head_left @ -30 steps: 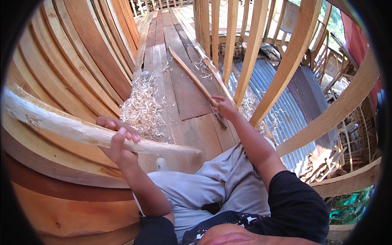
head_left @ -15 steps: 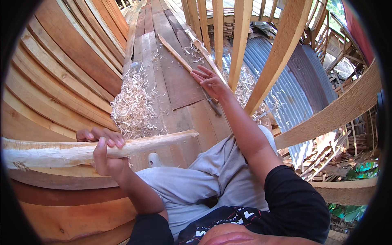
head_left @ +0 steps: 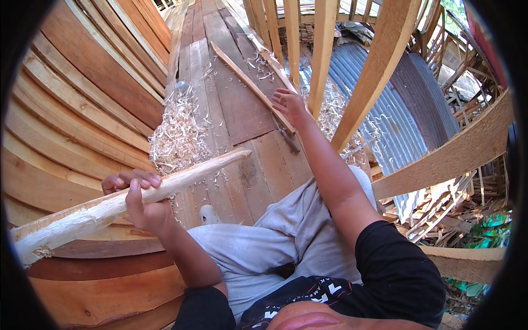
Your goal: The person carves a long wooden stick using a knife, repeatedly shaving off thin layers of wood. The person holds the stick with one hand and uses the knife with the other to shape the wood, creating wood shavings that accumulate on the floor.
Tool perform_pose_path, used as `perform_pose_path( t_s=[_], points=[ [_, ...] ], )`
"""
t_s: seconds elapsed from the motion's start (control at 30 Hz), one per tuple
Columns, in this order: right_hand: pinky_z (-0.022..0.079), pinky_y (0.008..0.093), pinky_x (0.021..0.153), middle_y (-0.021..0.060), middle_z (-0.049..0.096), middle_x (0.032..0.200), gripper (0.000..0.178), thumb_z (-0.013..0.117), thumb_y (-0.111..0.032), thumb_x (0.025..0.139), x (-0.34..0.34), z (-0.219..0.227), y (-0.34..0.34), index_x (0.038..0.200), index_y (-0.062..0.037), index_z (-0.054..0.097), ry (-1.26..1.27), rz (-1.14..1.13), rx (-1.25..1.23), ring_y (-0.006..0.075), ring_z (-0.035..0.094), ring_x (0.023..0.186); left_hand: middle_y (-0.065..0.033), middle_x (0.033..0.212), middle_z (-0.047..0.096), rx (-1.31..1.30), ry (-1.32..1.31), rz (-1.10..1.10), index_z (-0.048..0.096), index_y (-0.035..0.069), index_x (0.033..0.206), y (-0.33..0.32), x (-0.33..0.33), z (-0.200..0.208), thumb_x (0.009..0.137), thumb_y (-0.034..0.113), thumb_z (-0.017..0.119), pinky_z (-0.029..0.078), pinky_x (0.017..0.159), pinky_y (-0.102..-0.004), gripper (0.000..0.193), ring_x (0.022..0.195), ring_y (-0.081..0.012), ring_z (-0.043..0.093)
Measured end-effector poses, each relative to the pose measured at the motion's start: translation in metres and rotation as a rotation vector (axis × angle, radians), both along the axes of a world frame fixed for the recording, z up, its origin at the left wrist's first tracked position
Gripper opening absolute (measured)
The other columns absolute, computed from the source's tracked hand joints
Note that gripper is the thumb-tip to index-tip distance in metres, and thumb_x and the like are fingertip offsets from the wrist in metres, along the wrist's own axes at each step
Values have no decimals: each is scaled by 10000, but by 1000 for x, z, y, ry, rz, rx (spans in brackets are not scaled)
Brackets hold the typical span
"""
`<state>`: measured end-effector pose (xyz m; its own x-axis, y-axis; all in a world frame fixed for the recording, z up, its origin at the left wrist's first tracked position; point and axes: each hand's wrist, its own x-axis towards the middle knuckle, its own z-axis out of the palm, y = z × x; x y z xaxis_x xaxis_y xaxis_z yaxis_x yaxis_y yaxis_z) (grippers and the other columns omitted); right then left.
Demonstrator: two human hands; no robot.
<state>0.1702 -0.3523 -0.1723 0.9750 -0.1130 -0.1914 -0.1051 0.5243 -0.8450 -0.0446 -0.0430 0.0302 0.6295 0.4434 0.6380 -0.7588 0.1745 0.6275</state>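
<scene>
A long, pale, stripped wooden pole [head_left: 209, 166] slants up from the left rim, its tapered end over the plank floor. My left hand [head_left: 144, 201] is wrapped round it, fingers over the far side and thumb on the near side. Stretched out ahead, my right hand [head_left: 292, 108] has its fingers apart and nothing in them. It is right beside a thin wooden strip [head_left: 242, 77] lying on the planks; whether they touch I cannot tell. Just below that hand lies a dark-headed tool [head_left: 290, 142], partly hidden by the strip.
Wooden boards [head_left: 104, 71] lean in a row along the left. A heap of curled shavings [head_left: 179, 135] lies on the plank floor [head_left: 242, 110]. Upright timber posts [head_left: 323, 60] line the right side, with corrugated metal sheets [head_left: 379, 104] and scrap wood [head_left: 451, 214] beyond.
The pole has tilted: its tapered end rose and shifted left while its left end dropped. My right hand has moved a little to the right.
</scene>
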Motion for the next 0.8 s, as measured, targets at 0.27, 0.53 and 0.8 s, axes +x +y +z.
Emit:
perform_pose_path(
  t_s=[0.27, 0.53, 0.8],
  points=[
    [523, 368, 872, 145, 669, 1126, 399, 713, -304, 763, -16, -37, -3, 1084, -70, 682, 485, -25, -1363, 285, 647, 1045, -68, 600, 443, -8, 31, -8, 385, 75, 960, 0, 18, -13, 758, 22, 498, 454, 489, -306, 237, 483, -160, 454],
    [563, 441, 699, 129, 645, 1192, 300, 590, -171, 861, -20, -47, 20, 1136, -89, 678, 572, 299, -1712, 277, 637, 1078, -65, 603, 438, -28, 1, 29, 377, 76, 955, -8, 23, -16, 750, 8, 491, 446, 478, -282, 244, 479, -142, 436],
    [575, 424, 629, 180, 691, 1007, 248, 552, -196, 903, -43, -45, 20, 971, -4, 694, 227, 472, -1699, 287, 696, 872, -68, 613, 445, -87, 17, 97, 382, 59, 970, -10, 25, -18, 757, 1, 515, 451, 487, -280, 258, 502, -146, 460]
  ],
)
